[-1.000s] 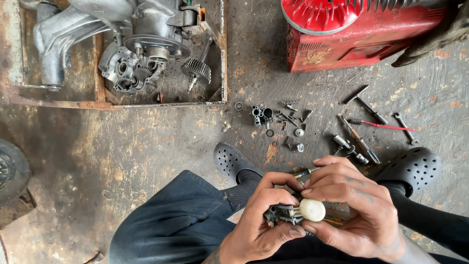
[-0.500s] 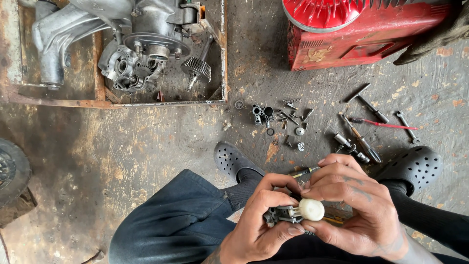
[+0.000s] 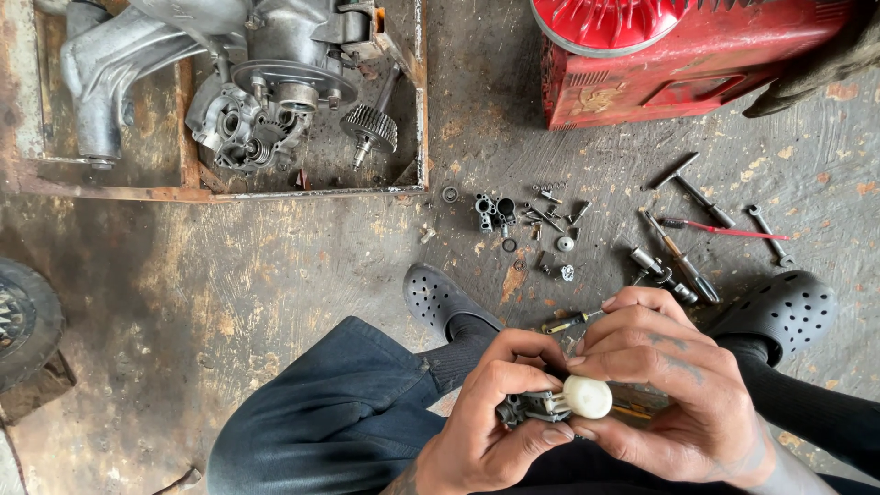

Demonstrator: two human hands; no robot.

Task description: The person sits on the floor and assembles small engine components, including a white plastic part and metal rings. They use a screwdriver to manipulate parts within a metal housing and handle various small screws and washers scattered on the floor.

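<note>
Low in the head view, my left hand (image 3: pixel 495 417) and my right hand (image 3: pixel 674 385) close together around a small grey metal part with a round white plastic cap (image 3: pixel 587 397). The left fingers grip the metal body from below and the side; the right fingers pinch around the white cap. A yellow-handled screwdriver (image 3: pixel 568 321) lies on the floor just beyond my knuckles. Much of the metal part is hidden by my fingers.
Small screws, springs and black fittings (image 3: pixel 527 225) lie scattered on the concrete floor, with several hand tools (image 3: pixel 683 243) to the right. A red engine housing (image 3: pixel 683 50) stands at top right. A metal tray (image 3: pixel 417 110) holds engine parts and a gear. A tyre (image 3: pixel 23 321) sits at left.
</note>
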